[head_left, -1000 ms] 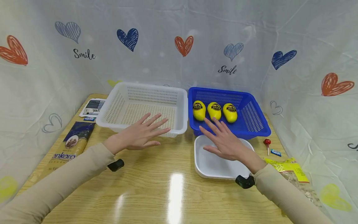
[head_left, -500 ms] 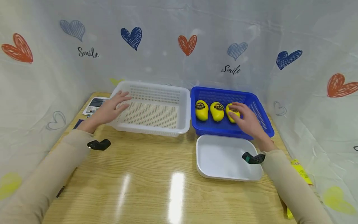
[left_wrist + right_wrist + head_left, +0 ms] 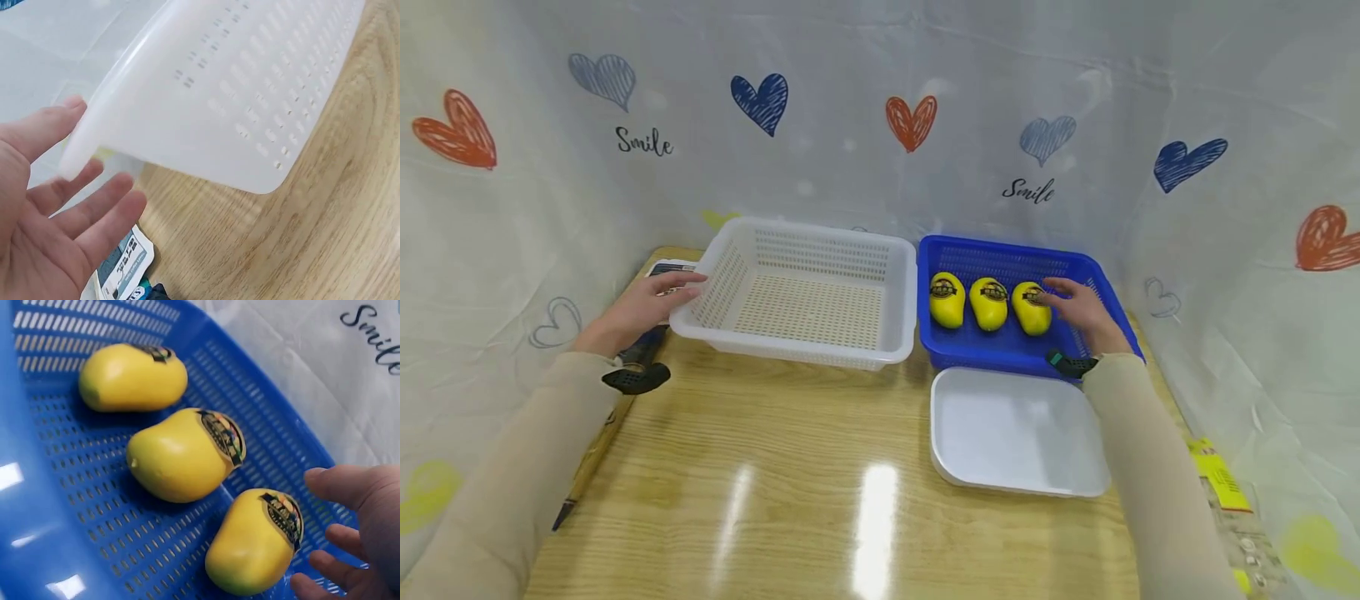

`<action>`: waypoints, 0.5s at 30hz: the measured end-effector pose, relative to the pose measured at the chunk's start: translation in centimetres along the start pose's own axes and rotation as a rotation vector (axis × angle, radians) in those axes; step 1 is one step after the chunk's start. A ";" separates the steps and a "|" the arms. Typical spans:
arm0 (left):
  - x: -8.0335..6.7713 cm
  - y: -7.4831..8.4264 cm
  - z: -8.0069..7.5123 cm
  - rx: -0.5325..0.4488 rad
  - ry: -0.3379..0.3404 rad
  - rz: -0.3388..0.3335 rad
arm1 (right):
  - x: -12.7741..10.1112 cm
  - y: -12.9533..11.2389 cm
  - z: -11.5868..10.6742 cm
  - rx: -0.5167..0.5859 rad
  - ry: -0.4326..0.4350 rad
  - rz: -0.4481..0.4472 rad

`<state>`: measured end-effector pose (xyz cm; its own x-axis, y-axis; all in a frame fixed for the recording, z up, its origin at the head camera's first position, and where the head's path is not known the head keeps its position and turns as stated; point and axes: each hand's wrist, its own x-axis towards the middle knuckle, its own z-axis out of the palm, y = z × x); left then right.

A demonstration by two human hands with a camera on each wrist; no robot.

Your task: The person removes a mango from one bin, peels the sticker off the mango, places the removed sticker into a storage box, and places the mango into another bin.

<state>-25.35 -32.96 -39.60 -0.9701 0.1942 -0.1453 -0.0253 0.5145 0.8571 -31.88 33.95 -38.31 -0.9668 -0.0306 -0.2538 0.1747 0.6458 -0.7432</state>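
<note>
A white perforated basket (image 3: 790, 350) stands at the back left of the wooden table, and a blue basket (image 3: 1000, 248) beside it holds three yellow mangoes with dark labels. My left hand (image 3: 681, 283) is open at the white basket's left rim; in the left wrist view the left hand (image 3: 100, 147) has its thumb above and its fingers below the corner of the white basket (image 3: 237, 94). My right hand (image 3: 1060, 296) reaches into the blue basket, fingers spread beside the rightmost mango (image 3: 1030, 310). In the right wrist view the right hand (image 3: 312, 531) sits next to that mango (image 3: 250, 550) without closing round it.
A shallow white tray (image 3: 1015, 433) lies in front of the blue basket. A printed leaflet (image 3: 662, 268) and a dark packet (image 3: 642, 346) lie left of the white basket. A yellow packet (image 3: 1221, 483) sits at the right edge. A heart-print curtain encloses the table.
Both hands have moved apart and away from me: the left from the table's middle to the white basket's left rim, the right from above the white tray into the blue basket beside the rightmost mango.
</note>
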 end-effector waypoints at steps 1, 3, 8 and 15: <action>0.1 -0.3 0.0 -0.031 -0.001 0.006 | 0.3 0.2 0.0 -0.011 -0.029 0.014; 0.2 -0.6 -0.1 -0.072 0.000 0.009 | 0.7 0.4 0.1 -0.037 -0.092 0.035; 0.3 -1.1 -0.1 -0.123 0.008 0.006 | 1.1 0.5 0.5 -0.086 -0.215 0.037; 0.4 -1.4 -0.2 -0.163 0.016 -0.002 | 1.5 0.5 1.2 -0.051 -0.208 0.039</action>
<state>-25.74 -33.79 -40.78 -0.9737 0.1796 -0.1399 -0.0645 0.3717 0.9261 -33.05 33.34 -39.79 -0.8993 -0.1581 -0.4077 0.1964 0.6871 -0.6995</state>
